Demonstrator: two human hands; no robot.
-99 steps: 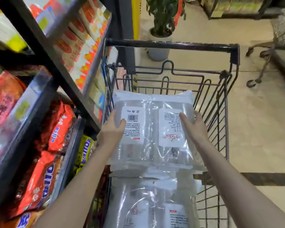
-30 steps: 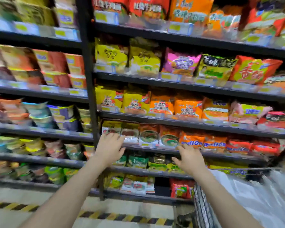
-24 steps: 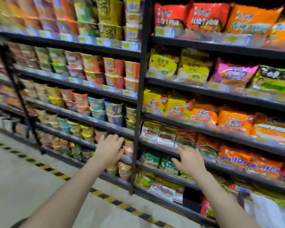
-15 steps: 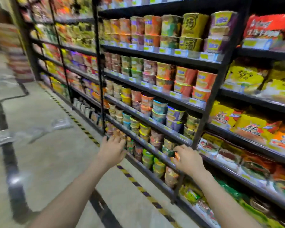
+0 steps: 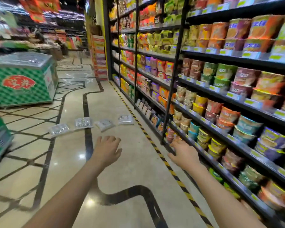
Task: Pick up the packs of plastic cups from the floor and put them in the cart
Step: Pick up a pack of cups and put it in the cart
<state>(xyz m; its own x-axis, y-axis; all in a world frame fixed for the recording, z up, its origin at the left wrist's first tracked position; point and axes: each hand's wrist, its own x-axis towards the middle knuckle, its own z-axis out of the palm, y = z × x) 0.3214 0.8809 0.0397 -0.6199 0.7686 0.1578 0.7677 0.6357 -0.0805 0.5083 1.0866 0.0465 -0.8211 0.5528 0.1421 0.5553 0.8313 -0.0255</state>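
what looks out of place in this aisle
Four clear packs lie loose on the floor ahead, in a rough row. They belong in a cart or on a shelf. Both hands are empty.

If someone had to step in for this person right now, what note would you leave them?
Left hand: open, holding nothing, stretched out over the floor.
Right hand: open, holding nothing, near the low shelves.
Four packs of plastic cups lie in a row on the floor ahead: first pack, second pack, third pack, fourth pack nearest the yellow-black stripe.
The cart is not in view.
Done here: nothing visible. Left: pick up all four packs and carry them to the cart.
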